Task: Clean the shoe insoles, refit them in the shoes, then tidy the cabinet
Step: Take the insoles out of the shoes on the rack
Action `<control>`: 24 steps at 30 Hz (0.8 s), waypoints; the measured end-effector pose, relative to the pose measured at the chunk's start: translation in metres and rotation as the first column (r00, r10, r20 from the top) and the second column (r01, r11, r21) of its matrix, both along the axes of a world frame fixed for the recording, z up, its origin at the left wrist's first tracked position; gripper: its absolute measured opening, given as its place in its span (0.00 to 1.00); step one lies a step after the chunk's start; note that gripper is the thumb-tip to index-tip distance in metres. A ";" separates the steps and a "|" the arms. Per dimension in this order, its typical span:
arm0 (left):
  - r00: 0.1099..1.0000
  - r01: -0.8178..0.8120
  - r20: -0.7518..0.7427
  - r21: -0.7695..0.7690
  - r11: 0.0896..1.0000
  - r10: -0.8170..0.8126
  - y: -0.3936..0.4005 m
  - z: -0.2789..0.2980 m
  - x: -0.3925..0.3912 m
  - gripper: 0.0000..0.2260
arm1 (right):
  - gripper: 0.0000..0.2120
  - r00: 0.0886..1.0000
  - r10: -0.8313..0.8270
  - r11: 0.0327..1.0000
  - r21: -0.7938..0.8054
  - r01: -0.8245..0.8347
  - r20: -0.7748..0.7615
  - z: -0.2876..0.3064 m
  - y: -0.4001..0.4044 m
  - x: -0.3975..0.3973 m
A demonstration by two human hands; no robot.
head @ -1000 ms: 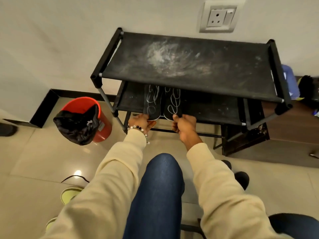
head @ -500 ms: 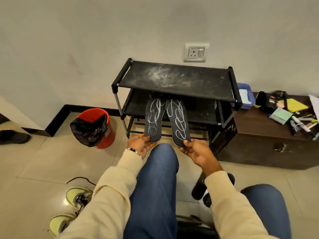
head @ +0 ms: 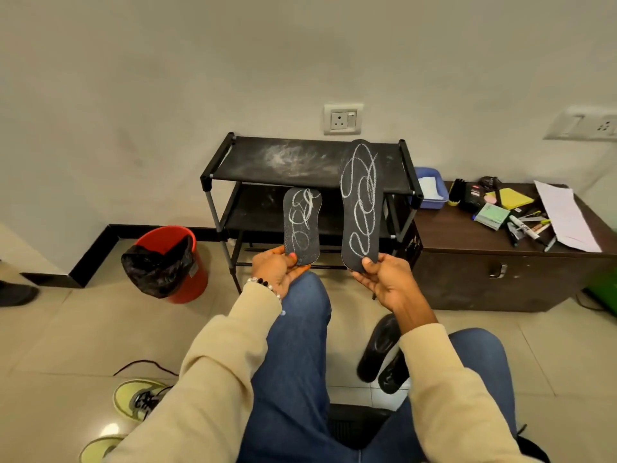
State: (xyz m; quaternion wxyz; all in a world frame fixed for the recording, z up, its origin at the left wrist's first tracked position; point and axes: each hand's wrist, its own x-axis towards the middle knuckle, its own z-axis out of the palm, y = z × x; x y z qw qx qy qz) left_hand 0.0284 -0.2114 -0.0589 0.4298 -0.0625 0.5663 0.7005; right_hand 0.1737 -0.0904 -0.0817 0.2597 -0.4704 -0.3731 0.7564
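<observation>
While you sit with both arms stretched forward in the head view, your left hand (head: pixel 278 270) pinches the heel end of the left insole (head: pixel 302 227), thumb on its dark top face and fingers curled underneath, so the insole tips away from you and looks foreshortened. Your right hand (head: pixel 384 282) grips the heel of the right insole (head: pixel 360 203) the same way, thumb on top, and holds it more upright, its toe end reaching higher than the other insole's. Both insoles are black with looping white chalk-like scribbles, and they stand apart from each other with a gap between them. Beyond your hands stands the black shoe rack (head: pixel 233 168) against the wall, its top shelf smeared with white dust. Out past your left hand, on the floor, sits a red bucket (head: pixel 187 285) lined with a black bag. Below your left forearm lie the yellow-green shoes (head: pixel 133 396), one near the bottom edge only partly in view. Beneath your right wrist a pair of black shoes (head: pixel 380 349) rests on the tiles. Further out beyond your right hand, a dark wooden chest (head: pixel 467 282) carries markers, sticky notes and papers, with a blue tray (head: pixel 434 202) at its near-rack end.
</observation>
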 end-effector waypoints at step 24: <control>0.984 -0.143 -0.107 -0.027 0.989 0.139 0.007 -0.001 0.007 0.11 | 0.15 1.000 -0.021 1.000 0.020 0.022 -0.009 -0.006 0.001 -0.005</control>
